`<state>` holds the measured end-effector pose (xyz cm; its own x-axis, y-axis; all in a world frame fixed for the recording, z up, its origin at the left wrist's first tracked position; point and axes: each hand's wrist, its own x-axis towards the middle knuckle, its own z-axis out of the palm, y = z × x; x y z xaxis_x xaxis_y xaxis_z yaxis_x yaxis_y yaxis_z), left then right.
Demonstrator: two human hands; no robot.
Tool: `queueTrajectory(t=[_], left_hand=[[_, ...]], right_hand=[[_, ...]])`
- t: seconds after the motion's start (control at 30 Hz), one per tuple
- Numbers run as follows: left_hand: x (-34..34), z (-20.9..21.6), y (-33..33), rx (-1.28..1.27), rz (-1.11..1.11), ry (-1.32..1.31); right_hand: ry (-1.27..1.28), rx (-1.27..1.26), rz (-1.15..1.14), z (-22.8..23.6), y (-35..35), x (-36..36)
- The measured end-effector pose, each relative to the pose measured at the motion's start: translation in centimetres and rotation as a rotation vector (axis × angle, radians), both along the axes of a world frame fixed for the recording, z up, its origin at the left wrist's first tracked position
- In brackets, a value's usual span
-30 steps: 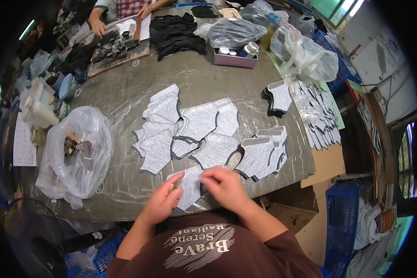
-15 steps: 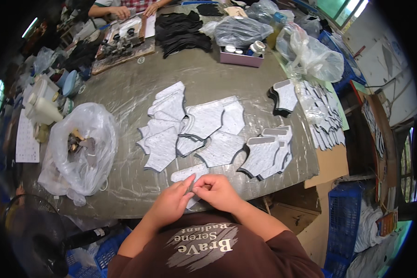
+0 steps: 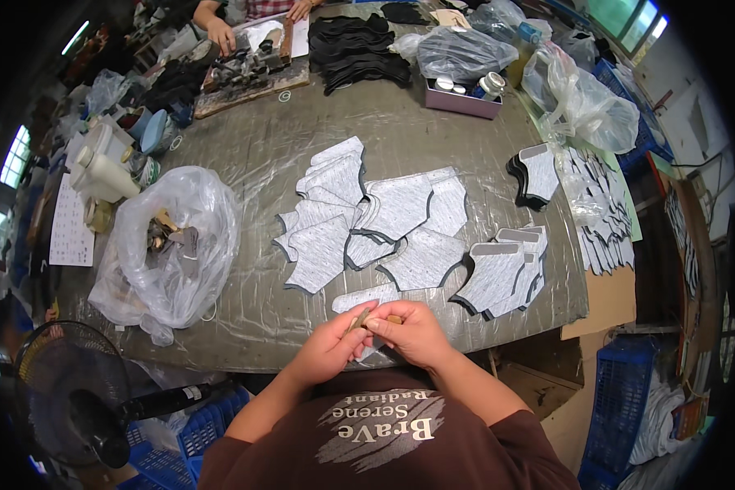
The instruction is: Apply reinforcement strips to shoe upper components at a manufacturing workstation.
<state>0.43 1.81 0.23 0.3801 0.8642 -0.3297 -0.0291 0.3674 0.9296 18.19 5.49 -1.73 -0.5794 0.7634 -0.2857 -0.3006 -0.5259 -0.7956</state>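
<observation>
At the near table edge my two hands meet with fingertips pinched together. A small grey-brown strip (image 3: 360, 317) sticks up between the fingers of my left hand (image 3: 328, 349). My right hand (image 3: 416, 335) is closed against it, and a small brownish bit (image 3: 394, 319) shows at its fingers; its kind is unclear. Just under and beyond the hands lies a grey fabric cutout (image 3: 367, 297), partly covered by them. Farther on, overlapping piles of grey mottled cutouts (image 3: 318, 249) spread over the table. To the right, another stack (image 3: 496, 273) has grey rounded patches along its top edges.
A clear plastic bag (image 3: 208, 273) with scraps stands at left, near bottles (image 3: 110, 173). A small cutout stack (image 3: 539, 173), a purple box (image 3: 461, 100) and black fabric piles (image 3: 355, 53) lie beyond. A co-worker's hand (image 3: 220, 37) works at a wooden board. A fan (image 3: 69, 392) stands lower left.
The whole view has shifted, so the table appears farther right. My hands stay together at the table edge, and the strip between them shows more. The co-worker's hand has moved on the board.
</observation>
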Motion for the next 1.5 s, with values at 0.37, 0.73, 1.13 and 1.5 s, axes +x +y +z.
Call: queueTrajectory(t=[0.37,0.73,1.13,1.5], left_hand=[[-0.2,1.4,0.7,0.626,-0.153,0.559],[-0.3,0.3,0.4,0.578,-0.075,0.393],[-0.5,0.6,0.8,0.739,-0.154,0.525],[-0.3,-0.4,0.5,0.696,-0.059,0.351]], right_hand=[[-0.051,-0.065,0.016,0.4,0.2,0.6],[0.128,-0.246,-0.013,0.7,0.1,0.3],[0.069,-0.254,-0.013,0.7,0.2,0.4],[0.287,-0.344,-0.029,0.2,0.2,0.0]])
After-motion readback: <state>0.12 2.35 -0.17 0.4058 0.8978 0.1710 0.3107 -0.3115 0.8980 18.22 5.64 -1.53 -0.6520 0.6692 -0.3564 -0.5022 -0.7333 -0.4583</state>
